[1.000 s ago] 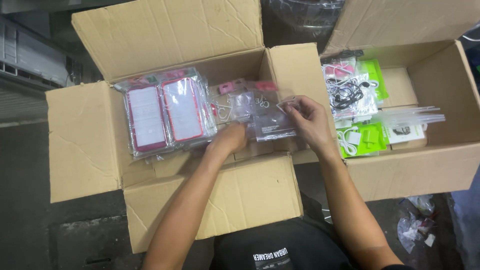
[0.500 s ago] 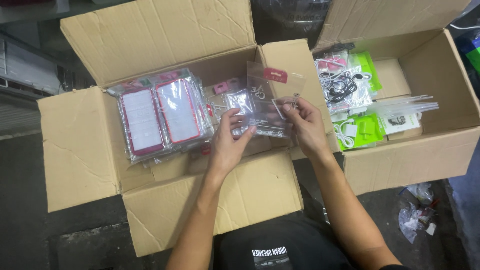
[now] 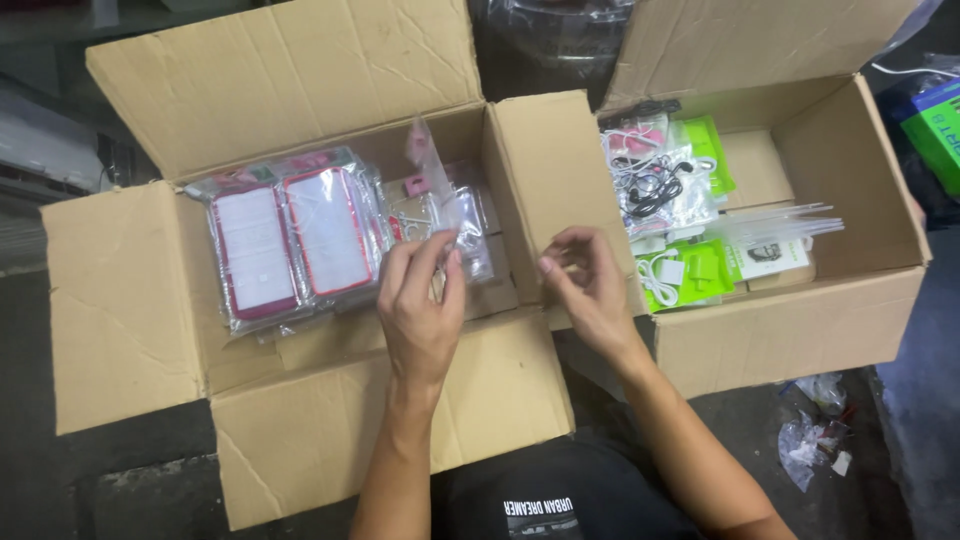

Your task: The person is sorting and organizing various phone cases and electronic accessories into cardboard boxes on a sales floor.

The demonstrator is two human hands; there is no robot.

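Two open cardboard boxes [image 3: 300, 400] hold bagged accessories; left hand [image 3: 420, 310] pinches a clear packet [image 3: 435, 190], right hand [image 3: 590, 285] open, empty.

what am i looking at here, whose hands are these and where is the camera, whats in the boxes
There is no machine here: a person works with two bare hands, and the one camera sits on their head, looking down. So the arms coming up from the bottom edge are the wearer's own.

Two open cardboard boxes stand on a dark floor. The left box holds clear plastic packets, among them flat red-framed packets. The right box holds bagged cables and small chargers on green cards.

The left hand pinches a small clear packet upright over the left box. The right hand hovers above the flaps between the boxes, fingers curled, holding nothing that I can see.
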